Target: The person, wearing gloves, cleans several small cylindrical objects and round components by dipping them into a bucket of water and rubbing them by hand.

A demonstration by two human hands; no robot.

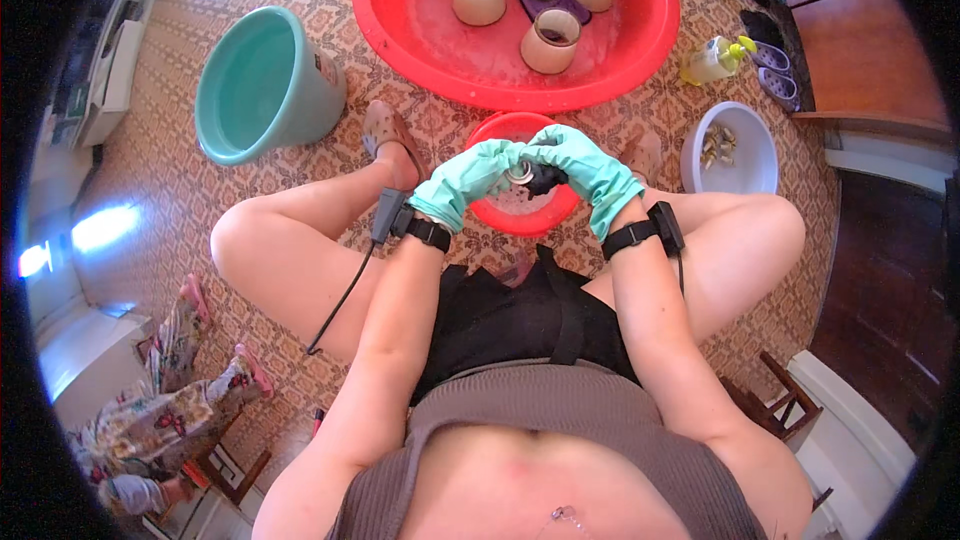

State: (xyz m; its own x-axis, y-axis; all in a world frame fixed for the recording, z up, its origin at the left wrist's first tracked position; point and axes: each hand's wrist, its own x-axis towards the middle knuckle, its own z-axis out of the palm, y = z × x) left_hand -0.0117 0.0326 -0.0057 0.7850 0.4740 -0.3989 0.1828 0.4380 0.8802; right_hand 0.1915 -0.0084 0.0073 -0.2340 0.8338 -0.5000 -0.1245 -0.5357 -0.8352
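Observation:
Both my hands wear mint-green rubber gloves and meet over a small red bucket (527, 223) with cloudy, sudsy water in it. My left hand (468, 180) is closed on a small shiny metal ring (521, 173). Its fingertips touch those of my right hand (588, 170), which is closed on a dark, crumpled cloth (545, 180) pressed beside the ring. Part of the ring is hidden behind the gloves and the cloth. Each wrist carries a black strap with a small box.
A large red basin (512, 100) ahead holds several beige lampshades (550, 43) and a purple item (556, 3). A green bucket (328, 90) of water stands left. At right are a soap bottle (710, 62) and a white basin (690, 155) with small brass-coloured parts (720, 147). Another person sits lower left.

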